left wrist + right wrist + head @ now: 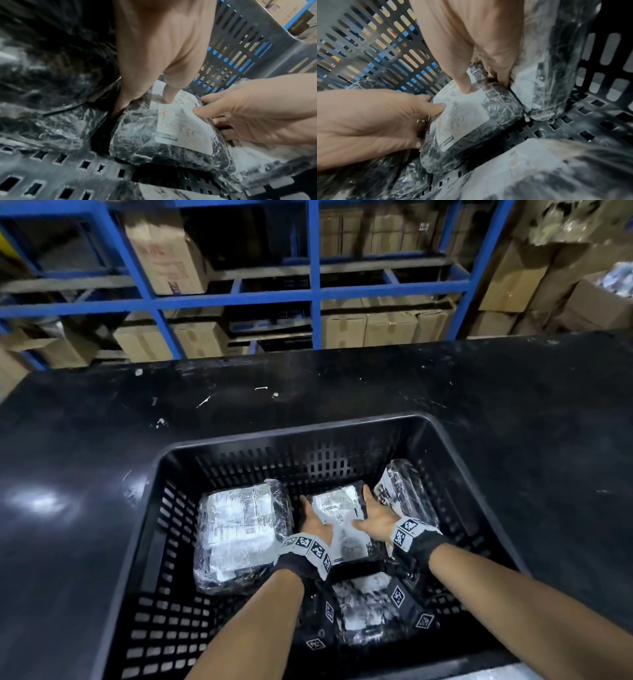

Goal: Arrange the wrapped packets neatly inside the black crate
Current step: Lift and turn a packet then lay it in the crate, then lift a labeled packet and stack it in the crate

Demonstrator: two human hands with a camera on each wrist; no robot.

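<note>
The black slotted crate stands on the black table and holds several plastic-wrapped packets with white labels. Both hands are inside it, on the middle packet. My left hand grips its left side, thumb on the label and fingers down the flank. My right hand grips the right side the same way, its thumb pressing the label. A large packet lies flat at the left. Another packet leans against the right wall. A fourth packet lies near, partly hidden under my wrists.
The black table surrounds the crate, with small white scraps on its far part. Blue shelving with cardboard boxes stands behind the table. Bare slotted crate floor shows at the near left.
</note>
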